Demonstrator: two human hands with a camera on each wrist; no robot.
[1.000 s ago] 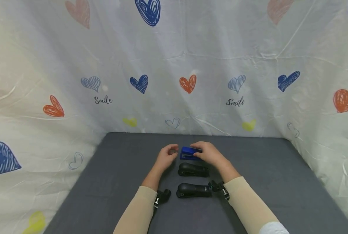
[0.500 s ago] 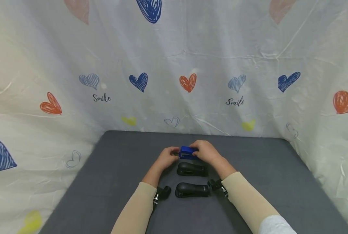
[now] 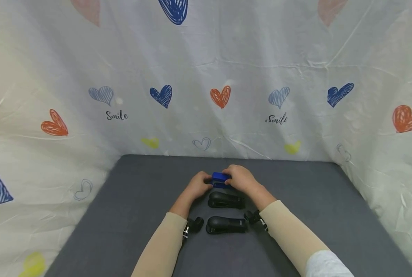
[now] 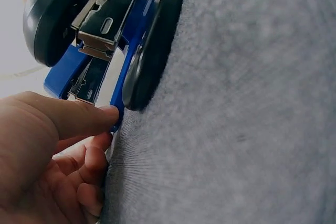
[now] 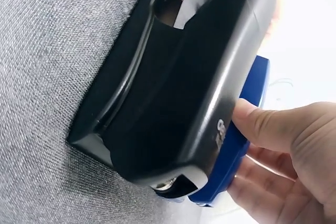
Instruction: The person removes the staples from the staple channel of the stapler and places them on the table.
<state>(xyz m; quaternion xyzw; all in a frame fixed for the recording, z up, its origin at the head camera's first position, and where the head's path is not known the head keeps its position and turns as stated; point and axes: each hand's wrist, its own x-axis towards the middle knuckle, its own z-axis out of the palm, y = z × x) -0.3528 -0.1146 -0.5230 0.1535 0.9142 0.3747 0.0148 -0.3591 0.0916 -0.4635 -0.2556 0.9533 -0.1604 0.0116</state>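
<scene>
A blue stapler (image 3: 220, 177) lies at the far end of a row of staplers on the grey table. My left hand (image 3: 196, 185) pinches its left end; in the left wrist view the thumb (image 4: 100, 119) lies on the tip of the blue base, with fingers curled on the other side. From the right, my right hand (image 3: 243, 180) grips the blue stapler's body. The right wrist view has its thumb (image 5: 262, 124) against the blue side, fingers partly hidden beyond. A black stapler (image 3: 225, 200) lies just nearer, blocking part of the blue one in both wrist views.
A second black stapler (image 3: 226, 225) lies nearest the person, between the two wrist cameras. The grey tabletop (image 3: 150, 215) reaches back to a white curtain (image 3: 247, 77) printed with hearts.
My left hand has moved right and taken hold of the blue stapler's left end. My right hand has slid a little left along it. The black staplers have stayed put.
</scene>
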